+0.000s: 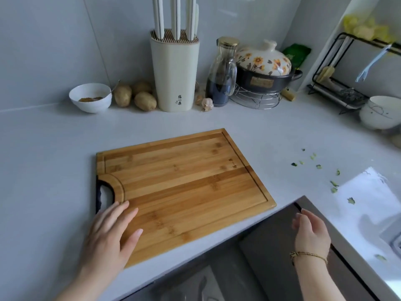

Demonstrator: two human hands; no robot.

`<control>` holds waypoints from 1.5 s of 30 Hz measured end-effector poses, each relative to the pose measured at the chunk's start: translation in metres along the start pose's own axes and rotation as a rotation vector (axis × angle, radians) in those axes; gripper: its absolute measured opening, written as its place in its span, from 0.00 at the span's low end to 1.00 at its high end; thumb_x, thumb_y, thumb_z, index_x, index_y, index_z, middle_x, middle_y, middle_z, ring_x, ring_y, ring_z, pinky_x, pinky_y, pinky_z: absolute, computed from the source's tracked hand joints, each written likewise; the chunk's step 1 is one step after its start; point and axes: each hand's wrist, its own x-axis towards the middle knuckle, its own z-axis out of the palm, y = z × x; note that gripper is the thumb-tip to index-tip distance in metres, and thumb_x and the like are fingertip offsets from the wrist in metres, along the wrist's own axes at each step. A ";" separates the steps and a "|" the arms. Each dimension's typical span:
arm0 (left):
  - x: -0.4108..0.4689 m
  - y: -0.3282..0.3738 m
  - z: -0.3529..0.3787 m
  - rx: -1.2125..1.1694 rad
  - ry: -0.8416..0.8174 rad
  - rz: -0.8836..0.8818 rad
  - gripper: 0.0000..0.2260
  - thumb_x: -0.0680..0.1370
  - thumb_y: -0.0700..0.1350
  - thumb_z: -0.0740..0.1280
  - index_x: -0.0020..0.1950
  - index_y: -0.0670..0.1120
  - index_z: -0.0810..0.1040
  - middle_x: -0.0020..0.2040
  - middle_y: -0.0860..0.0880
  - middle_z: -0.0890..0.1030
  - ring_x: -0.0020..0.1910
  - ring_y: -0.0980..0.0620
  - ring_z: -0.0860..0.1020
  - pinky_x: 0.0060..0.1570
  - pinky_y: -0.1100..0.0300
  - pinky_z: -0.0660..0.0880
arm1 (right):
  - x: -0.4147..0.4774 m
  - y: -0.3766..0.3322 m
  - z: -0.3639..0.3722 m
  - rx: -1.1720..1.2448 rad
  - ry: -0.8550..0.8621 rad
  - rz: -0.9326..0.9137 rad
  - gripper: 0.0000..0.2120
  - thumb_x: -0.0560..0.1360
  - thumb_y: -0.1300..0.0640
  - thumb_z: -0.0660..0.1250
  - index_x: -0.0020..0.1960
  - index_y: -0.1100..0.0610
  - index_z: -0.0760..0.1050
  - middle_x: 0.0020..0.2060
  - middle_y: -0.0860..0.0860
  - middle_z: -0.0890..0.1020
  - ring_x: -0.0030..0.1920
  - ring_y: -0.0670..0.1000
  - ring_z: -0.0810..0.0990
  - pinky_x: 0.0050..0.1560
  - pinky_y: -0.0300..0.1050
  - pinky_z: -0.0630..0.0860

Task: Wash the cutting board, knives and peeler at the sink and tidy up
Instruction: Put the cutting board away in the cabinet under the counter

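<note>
Pale grey worktop (54,148) under grey wall tiles, bamboo cutting board (184,181) lying flat. Left hand (108,237) spread open on the board's near corner (beside its handle cutout). Right hand (310,233) loosely open, empty, off the edge.

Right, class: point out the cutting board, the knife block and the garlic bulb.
cutting board (184,187): head view, middle of its bare wooden top.
knife block (174,77): head view, front of its cream body.
garlic bulb (207,103): head view, its rounded side.
</note>
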 end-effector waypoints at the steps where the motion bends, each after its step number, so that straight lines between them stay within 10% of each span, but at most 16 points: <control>1: -0.008 -0.002 -0.002 0.007 -0.019 0.002 0.36 0.79 0.62 0.45 0.49 0.36 0.82 0.52 0.36 0.81 0.56 0.45 0.69 0.62 0.58 0.60 | -0.006 0.011 -0.001 0.157 -0.004 0.174 0.15 0.79 0.62 0.56 0.63 0.66 0.70 0.42 0.54 0.78 0.40 0.52 0.76 0.37 0.35 0.77; 6: -0.033 -0.003 0.005 0.001 0.063 -0.001 0.35 0.80 0.59 0.45 0.51 0.33 0.80 0.53 0.32 0.79 0.57 0.43 0.67 0.65 0.63 0.56 | -0.056 0.046 0.017 0.415 -0.398 0.699 0.17 0.79 0.65 0.54 0.65 0.70 0.66 0.41 0.60 0.76 0.41 0.58 0.75 0.32 0.40 0.79; 18: -0.035 0.000 0.015 0.063 0.136 -0.072 0.24 0.74 0.49 0.53 0.54 0.34 0.80 0.57 0.34 0.78 0.57 0.33 0.76 0.56 0.42 0.70 | -0.110 0.065 0.054 0.695 -0.597 0.852 0.21 0.80 0.64 0.44 0.72 0.66 0.57 0.70 0.63 0.63 0.70 0.62 0.64 0.68 0.51 0.62; 24: -0.034 -0.002 0.012 0.046 0.114 -0.064 0.23 0.74 0.49 0.54 0.54 0.34 0.80 0.57 0.34 0.78 0.57 0.33 0.76 0.59 0.48 0.69 | -0.125 0.070 0.080 0.799 -0.600 0.875 0.15 0.77 0.63 0.47 0.45 0.62 0.72 0.44 0.57 0.77 0.45 0.55 0.77 0.50 0.48 0.73; 30: -0.034 -0.001 0.006 -0.008 0.035 -0.102 0.26 0.74 0.53 0.53 0.56 0.35 0.79 0.59 0.35 0.77 0.60 0.34 0.74 0.61 0.47 0.67 | -0.132 0.077 0.074 0.886 -0.611 0.888 0.20 0.78 0.59 0.44 0.63 0.62 0.68 0.62 0.61 0.73 0.59 0.59 0.74 0.60 0.50 0.69; 39: -0.035 0.004 -0.002 -0.019 -0.069 -0.142 0.33 0.72 0.58 0.49 0.60 0.36 0.77 0.64 0.35 0.74 0.66 0.35 0.69 0.65 0.43 0.63 | -0.141 0.077 0.030 0.688 -0.544 0.822 0.25 0.80 0.48 0.52 0.72 0.60 0.58 0.67 0.65 0.66 0.70 0.63 0.62 0.67 0.53 0.63; 45: -0.042 0.012 -0.008 0.137 -0.124 0.083 0.35 0.78 0.63 0.44 0.55 0.37 0.80 0.59 0.34 0.77 0.62 0.41 0.66 0.71 0.58 0.44 | -0.141 0.107 -0.016 -0.064 -0.403 0.305 0.33 0.73 0.60 0.68 0.72 0.53 0.55 0.62 0.56 0.72 0.54 0.55 0.75 0.58 0.48 0.73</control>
